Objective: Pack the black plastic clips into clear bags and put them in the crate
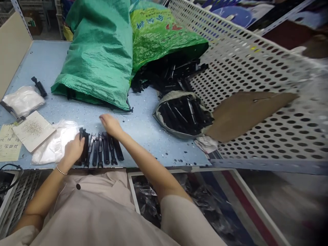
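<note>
A row of slim black plastic parts (96, 150) lies side by side near the table's front edge. At the row's left end, my left hand (74, 149) has its fingers closed around the outermost black parts (84, 141). My right hand (111, 126) is just beyond the far ends of the row, fingers curled together; whatever they may pinch is too small or hidden to tell. Under and beside my left hand lies a stack of clear plastic bags (57, 143).
A green woven sack (99, 51) and a printed green sack (159, 34) stand at the back, black parts (174, 77) spilling from the latter. A grey cloth bag (164, 123) holds more. A perforated white panel (243, 68) bounds the right. A small board (33, 131) lies left.
</note>
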Available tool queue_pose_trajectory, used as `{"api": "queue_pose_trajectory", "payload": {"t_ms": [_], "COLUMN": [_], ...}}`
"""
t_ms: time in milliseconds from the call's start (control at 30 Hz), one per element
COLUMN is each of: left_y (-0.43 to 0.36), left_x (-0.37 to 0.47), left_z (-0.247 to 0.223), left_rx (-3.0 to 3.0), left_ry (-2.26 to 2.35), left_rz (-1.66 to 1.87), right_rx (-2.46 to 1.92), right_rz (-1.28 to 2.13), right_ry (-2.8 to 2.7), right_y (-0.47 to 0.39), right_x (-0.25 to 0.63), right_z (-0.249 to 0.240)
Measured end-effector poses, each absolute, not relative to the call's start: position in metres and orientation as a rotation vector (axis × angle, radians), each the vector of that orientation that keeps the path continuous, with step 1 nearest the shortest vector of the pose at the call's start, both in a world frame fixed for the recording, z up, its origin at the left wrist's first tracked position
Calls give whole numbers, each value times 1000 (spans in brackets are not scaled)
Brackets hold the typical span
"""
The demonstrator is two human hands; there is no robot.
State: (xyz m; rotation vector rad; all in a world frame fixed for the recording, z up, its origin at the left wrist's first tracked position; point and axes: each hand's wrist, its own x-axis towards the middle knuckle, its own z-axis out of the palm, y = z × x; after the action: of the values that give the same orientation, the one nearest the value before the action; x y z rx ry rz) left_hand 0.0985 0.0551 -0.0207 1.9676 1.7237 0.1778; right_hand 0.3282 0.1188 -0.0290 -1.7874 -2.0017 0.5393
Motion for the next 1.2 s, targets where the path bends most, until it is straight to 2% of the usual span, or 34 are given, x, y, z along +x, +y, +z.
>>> {"api": "queue_pose_trajectory", "payload": {"t_ms": [133, 267, 367, 467, 600, 700, 767, 900, 967, 1033, 1200], "left_y": [39, 34, 44, 65, 90, 90, 81, 55, 47, 43, 47], "left_x": [123, 121, 109, 113, 142, 150, 144, 128, 126, 125, 115], "left_z": [-41, -50, -45, -38, -30, -21, -12, 5, 8, 7, 6], "left_rx": [2098, 2201, 2060, 1598, 845, 696, 740, 846, 936, 1054, 1099], "left_ry": [1765, 1680, 1489, 1282, 999, 884, 835, 799, 858, 963, 1053], "left_rz": [51, 285, 633, 871, 1023, 1058, 1023, 911, 885, 914, 1004], "right_rx": [-1928, -1918, -1822, -1679, -1484, -1347, -1397, -1506, -1457, -1423, -1371], "right_rz": [411, 482, 568, 781, 893, 952, 889, 406, 367, 508, 1150], "right_ry": [-1781, -1650, -1567, -1399, -1454, -1706, -1783, -1922, -2039, -2024, -1741], "right_y": [192, 206, 188, 152, 84, 44, 35, 56, 70, 78, 71], "right_x": [354, 361, 361, 353, 320, 303, 303, 312, 309, 300, 279], "right_z": [-32, -33, -33, -32, -23, -7, 6, 18, 18, 15, 15]}}
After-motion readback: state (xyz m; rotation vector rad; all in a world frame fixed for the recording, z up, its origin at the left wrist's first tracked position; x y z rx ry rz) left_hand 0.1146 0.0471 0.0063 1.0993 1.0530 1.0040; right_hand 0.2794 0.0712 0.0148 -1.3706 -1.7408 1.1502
